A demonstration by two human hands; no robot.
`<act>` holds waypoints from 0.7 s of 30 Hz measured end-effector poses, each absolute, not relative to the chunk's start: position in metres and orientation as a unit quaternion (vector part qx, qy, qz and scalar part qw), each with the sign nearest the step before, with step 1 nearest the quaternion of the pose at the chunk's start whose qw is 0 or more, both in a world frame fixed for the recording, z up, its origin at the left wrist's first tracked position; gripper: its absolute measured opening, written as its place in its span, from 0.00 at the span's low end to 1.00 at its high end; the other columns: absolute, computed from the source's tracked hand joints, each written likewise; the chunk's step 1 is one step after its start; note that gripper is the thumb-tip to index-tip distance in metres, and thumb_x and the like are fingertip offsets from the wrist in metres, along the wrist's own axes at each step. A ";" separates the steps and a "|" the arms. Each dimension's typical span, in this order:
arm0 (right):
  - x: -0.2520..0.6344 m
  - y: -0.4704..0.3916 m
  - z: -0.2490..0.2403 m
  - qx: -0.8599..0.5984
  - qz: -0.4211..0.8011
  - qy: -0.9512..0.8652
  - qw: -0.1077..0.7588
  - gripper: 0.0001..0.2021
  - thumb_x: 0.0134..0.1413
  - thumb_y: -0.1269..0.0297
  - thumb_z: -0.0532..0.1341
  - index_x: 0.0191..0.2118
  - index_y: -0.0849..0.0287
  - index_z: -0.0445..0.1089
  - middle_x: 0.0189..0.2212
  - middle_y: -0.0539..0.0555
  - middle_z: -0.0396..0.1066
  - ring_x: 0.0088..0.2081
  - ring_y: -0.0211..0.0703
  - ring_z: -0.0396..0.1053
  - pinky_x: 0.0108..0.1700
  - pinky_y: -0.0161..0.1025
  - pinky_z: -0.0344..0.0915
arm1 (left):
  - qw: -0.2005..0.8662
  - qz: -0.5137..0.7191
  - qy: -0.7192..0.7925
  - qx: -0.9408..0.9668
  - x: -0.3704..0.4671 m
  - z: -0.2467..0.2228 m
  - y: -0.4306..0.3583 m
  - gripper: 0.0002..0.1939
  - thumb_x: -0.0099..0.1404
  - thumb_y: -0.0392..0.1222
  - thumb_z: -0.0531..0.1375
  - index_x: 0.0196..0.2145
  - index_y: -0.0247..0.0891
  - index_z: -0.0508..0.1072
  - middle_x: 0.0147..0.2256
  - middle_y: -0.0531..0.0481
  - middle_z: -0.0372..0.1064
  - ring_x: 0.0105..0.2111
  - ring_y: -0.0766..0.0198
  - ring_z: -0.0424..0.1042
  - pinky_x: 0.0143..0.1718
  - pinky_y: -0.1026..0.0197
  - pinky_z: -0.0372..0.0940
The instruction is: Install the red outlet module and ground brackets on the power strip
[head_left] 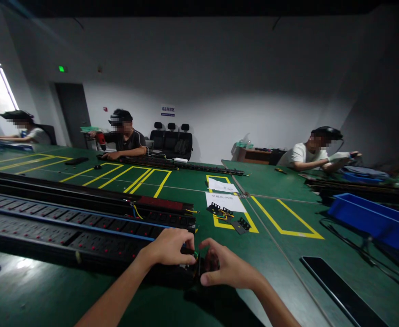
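Long black power strips with rows of sockets and small red parts lie side by side across the table. My left hand is closed around the right end of the nearest strip, thumb and fingers gripping it. A bit of green-yellow wire shows at that end, beside my left fingertips. Just to the right, my right hand has its thumb and fingers curled about a thin black end plate, upright against the strip's end. Shadow hides the exact contact there.
Black brackets with wires lie by paper sheets ahead. At right are a phone, a black cable and a blue bin. Co-workers sit across the table; one holds a red power drill.
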State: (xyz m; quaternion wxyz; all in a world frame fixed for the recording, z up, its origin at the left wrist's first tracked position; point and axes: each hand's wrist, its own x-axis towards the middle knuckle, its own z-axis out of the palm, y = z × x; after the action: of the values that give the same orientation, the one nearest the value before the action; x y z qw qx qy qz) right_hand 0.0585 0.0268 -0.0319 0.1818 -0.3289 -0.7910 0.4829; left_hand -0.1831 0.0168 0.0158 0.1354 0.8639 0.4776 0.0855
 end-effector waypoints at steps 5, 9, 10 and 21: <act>0.050 0.020 -0.034 -0.369 0.414 -0.814 0.176 0.32 0.40 0.53 0.76 0.50 0.56 0.66 0.31 0.46 0.69 0.32 0.40 0.65 0.29 0.33 0.54 | 0.138 0.077 0.486 0.860 -0.183 0.014 0.018 0.15 0.57 0.54 0.69 0.39 0.47 0.76 0.41 0.55 0.77 0.43 0.55 0.76 0.39 0.60 0.60; 0.050 0.019 -0.033 -0.374 0.385 -0.825 0.176 0.27 0.40 0.54 0.76 0.45 0.55 0.68 0.33 0.48 0.71 0.33 0.41 0.66 0.30 0.34 0.55 | 0.143 0.071 0.491 0.856 -0.182 0.015 0.017 0.17 0.56 0.56 0.70 0.39 0.47 0.76 0.41 0.55 0.77 0.43 0.54 0.75 0.38 0.59 0.60; 0.050 0.019 -0.032 -0.370 0.385 -0.827 0.176 0.27 0.39 0.53 0.76 0.45 0.55 0.69 0.33 0.48 0.71 0.33 0.42 0.67 0.30 0.34 0.56 | 0.144 0.071 0.492 0.856 -0.182 0.015 0.017 0.17 0.56 0.56 0.70 0.39 0.47 0.76 0.41 0.55 0.77 0.43 0.54 0.75 0.38 0.59 0.60; 0.044 0.015 -0.039 -0.415 0.304 -0.843 0.158 0.30 0.35 0.46 0.77 0.42 0.55 0.68 0.36 0.50 0.74 0.35 0.45 0.68 0.32 0.34 0.54 | 0.143 0.081 0.498 0.851 -0.183 0.011 0.018 0.20 0.52 0.58 0.72 0.38 0.47 0.76 0.39 0.57 0.76 0.41 0.56 0.75 0.35 0.61 0.56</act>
State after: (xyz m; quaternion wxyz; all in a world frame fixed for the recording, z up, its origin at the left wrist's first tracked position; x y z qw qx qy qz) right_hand 0.0435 0.0150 -0.0387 0.1584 -0.4145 -0.8432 0.3035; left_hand -0.1827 0.0180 0.0112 0.1429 0.8515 0.4981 0.0810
